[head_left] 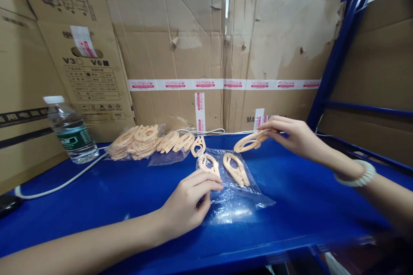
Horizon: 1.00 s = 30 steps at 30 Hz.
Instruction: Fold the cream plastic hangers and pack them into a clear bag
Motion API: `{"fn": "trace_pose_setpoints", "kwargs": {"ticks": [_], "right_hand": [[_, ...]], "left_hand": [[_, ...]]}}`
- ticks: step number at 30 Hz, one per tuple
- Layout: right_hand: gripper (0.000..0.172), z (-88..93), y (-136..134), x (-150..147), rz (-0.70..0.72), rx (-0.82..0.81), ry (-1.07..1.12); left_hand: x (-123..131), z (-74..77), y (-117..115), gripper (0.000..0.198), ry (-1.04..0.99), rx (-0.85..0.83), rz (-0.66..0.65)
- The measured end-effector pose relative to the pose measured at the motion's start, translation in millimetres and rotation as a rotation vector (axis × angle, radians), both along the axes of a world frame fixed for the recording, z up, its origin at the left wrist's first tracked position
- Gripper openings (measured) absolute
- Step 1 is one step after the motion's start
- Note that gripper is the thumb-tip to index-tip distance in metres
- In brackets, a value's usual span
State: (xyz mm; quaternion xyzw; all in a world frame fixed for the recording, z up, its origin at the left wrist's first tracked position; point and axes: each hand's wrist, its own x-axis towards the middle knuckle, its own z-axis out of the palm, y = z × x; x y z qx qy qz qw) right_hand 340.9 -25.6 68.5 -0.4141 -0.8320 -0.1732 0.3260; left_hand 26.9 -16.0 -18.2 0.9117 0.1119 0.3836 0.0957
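Pinched in my right hand (292,135) is a beige plastic folding hanger (248,142), raised above the blue surface at its far right end. Below and left of it lies a clear plastic bag (237,206) with two similar hangers, a left hanger (208,163) and a right hanger (235,168), on or in it; I cannot tell which. My left hand (192,200) has bent fingers closed at the bag's left side, over the lower end of the left hanger. The fingertips' exact grip is partly hidden. A loose hanger (198,147) lies just behind the bag.
Stacked hangers (137,142) and bagged hangers (174,141) lie at the back left. Beside them stands a water bottle (72,131) with a white cable (61,192) in front. Cardboard (174,51) walls the back; a blue post (335,51) rises at right.
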Motion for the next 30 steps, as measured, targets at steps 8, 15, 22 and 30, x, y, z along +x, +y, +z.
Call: {"fn": "trace_pose_setpoints", "kwargs": {"ticks": [8, 15, 22, 30], "right_hand": [[0.009, 0.3, -93, -56, 0.104, 0.117, 0.054], [0.032, -25.8, -99, -94, 0.313, 0.099, -0.353], [0.027, -50.3, -66, -103, 0.162, 0.311, -0.655], [0.022, -68.0, -43, -93, 0.008, 0.316, -0.656]], "left_hand": [[-1, -0.2, -1, 0.043, 0.010, -0.006, 0.009], [-1, 0.0, -3, 0.050, 0.000, -0.025, 0.046], [-1, -0.3, -4, 0.052, 0.013, -0.003, 0.021], [-1, -0.2, -2, 0.054, 0.122, -0.018, -0.021]]}}
